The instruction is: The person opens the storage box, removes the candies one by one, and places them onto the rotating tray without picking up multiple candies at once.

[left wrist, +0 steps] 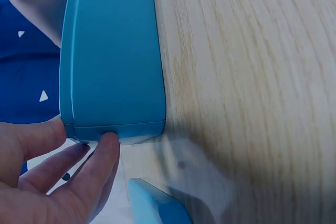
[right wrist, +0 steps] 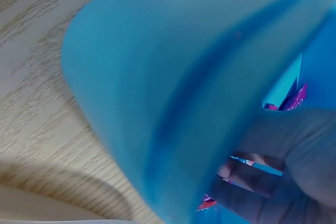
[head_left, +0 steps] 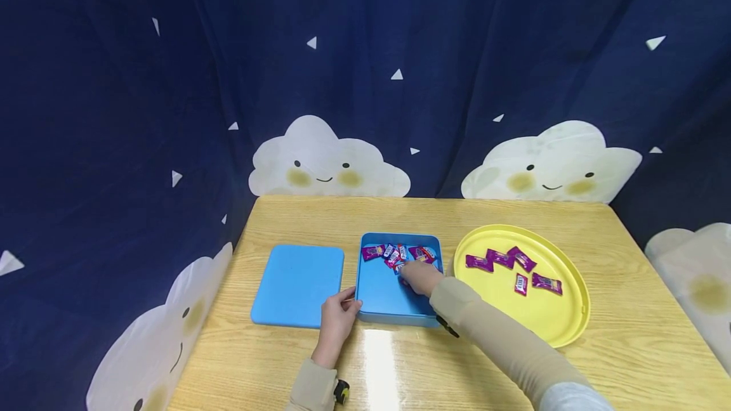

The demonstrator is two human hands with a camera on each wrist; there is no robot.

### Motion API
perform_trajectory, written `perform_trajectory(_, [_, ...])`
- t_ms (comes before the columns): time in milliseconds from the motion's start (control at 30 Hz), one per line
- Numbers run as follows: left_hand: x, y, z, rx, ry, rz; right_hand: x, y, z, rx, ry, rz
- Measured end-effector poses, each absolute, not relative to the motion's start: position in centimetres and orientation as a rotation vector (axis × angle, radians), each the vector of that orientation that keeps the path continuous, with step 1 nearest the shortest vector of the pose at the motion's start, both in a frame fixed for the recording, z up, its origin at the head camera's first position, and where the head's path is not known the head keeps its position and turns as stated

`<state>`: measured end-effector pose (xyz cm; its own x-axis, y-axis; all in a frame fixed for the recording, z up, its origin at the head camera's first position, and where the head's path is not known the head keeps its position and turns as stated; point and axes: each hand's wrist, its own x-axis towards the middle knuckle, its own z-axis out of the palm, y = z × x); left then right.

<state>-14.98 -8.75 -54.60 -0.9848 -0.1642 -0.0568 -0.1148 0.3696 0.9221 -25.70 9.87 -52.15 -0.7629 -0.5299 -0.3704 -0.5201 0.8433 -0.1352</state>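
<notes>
A blue box (head_left: 394, 302) without its lid stands on the table, with several small candy packets (head_left: 374, 252) in purple, blue and red wrappers toward its back. At the box's front left corner, my left hand (head_left: 338, 316) holds on, the thumb at the rim and the fingers against the outer wall; the left wrist view shows this hand (left wrist: 68, 177) close up. Over the right wall my right hand (head_left: 421, 278) reaches down among the packets. In the right wrist view the box wall (right wrist: 136, 87) covers part of this hand (right wrist: 283, 171), so whether its fingertips hold a packet is hidden.
To the left of the box lies a flat blue lid (head_left: 299, 284). A round yellow tray (head_left: 514, 316) sits to the right, under the right forearm, with several candy packets (head_left: 547, 283) on it. Behind the wooden table (head_left: 320, 217) hangs a dark blue curtain (head_left: 354, 30).
</notes>
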Motion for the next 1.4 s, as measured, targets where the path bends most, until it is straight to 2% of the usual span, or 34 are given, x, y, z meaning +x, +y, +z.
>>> perform_trajectory(567, [-15.0,-8.8,-54.8,0.249,-2.566,-1.713,-25.7,10.1,-51.8,-0.798,2.625,-0.047])
perform_trajectory(900, [-15.1,-8.8,-54.8,0.242,-2.562,-1.734,-26.8,10.6,-49.3,-0.879,2.744,-0.214])
perform_trajectory(1167, [-15.1,-8.7,-54.8,0.266,-2.561,-1.742,-28.0,14.3,-46.5,-0.794,2.792,-0.461])
perform_trajectory(1400, [-15.1,-8.8,-54.9,0.276,-2.556,-1.731,-28.3,19.0,-46.1,-0.641,2.784,-0.667])
